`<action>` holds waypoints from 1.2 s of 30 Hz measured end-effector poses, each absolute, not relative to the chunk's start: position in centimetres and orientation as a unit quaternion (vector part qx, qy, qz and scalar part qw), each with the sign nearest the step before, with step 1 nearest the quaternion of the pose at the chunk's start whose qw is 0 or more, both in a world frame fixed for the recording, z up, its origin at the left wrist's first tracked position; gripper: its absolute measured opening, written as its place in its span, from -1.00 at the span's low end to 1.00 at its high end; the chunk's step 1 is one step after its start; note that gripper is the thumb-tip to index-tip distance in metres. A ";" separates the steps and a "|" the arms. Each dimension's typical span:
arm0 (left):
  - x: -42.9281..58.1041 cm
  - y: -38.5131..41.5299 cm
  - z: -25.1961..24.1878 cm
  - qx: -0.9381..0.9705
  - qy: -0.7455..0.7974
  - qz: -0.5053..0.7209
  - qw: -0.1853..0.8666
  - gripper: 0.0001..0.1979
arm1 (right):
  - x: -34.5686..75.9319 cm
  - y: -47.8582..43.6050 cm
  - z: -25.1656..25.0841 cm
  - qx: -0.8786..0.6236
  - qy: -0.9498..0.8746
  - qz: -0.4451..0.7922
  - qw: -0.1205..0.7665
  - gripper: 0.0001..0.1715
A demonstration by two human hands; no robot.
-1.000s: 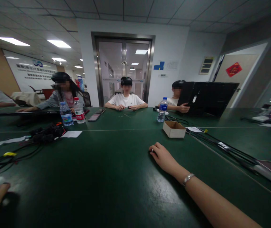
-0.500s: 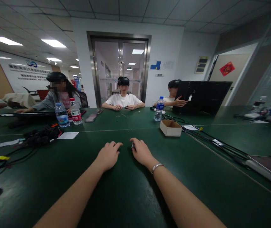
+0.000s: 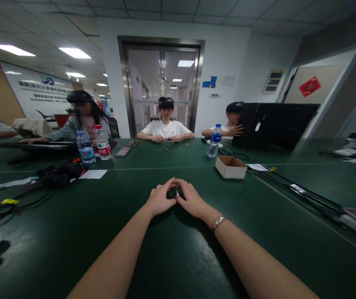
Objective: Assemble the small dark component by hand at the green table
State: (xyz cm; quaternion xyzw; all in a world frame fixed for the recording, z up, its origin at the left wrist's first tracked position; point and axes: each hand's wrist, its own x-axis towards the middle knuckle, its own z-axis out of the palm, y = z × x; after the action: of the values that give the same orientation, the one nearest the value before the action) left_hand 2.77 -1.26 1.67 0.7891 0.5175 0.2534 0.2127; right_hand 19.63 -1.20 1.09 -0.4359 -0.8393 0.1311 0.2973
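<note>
Above the dark green table (image 3: 153, 257), my left hand (image 3: 159, 199) and my right hand (image 3: 194, 198) meet, fingertips against fingertips. A small shiny metal thing (image 3: 177, 192) shows upright in the gap between them, at the fingers of my right hand. It is too small to name. My right fingers are curled around it. The thumb and index finger of my left hand curve apart, their tips close to or touching the right hand's. Whether the left hand also touches the metal thing I cannot tell. A silver bracelet (image 3: 219, 222) circles my right wrist.
An open cardboard box (image 3: 231, 169) and a water bottle (image 3: 214, 142) stand beyond my right hand. Cables (image 3: 302, 193) run along the right. Two bottles (image 3: 103, 145), a white paper (image 3: 93, 174) and black gear (image 3: 60, 173) lie left. Several people sit across; one touches a black monitor (image 3: 277, 124).
My hands have come together: the left moved right until its fingertips met the right hand's. The small metal thing now shows between them. The view has shifted slightly.
</note>
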 end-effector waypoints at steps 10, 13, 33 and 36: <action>3.3 -1.7 1.7 0.786 0.532 0.273 0.156 -0.82 | 20.9 -2.2 2.6 -0.542 -0.820 0.071 0.172 -0.75; 3.2 -1.6 1.5 0.786 0.520 0.293 0.162 -0.85 | 21.1 -2.6 2.7 -0.547 -0.820 0.066 0.159 -0.72; 2.4 0.7 -0.4 0.656 0.412 0.482 0.409 -0.78 | 20.1 -0.6 0.8 -0.446 -0.817 0.133 0.342 -0.75; 2.5 0.5 -0.2 0.657 0.417 0.474 0.412 -0.79 | 20.2 -0.8 0.9 -0.441 -0.822 0.128 0.336 -0.73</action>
State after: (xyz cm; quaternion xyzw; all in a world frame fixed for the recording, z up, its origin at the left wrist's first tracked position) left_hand 2.46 0.54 -0.25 0.6567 0.4171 0.4741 0.4122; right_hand 20.19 -0.80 0.92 -0.4410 -0.8221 0.1284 0.3364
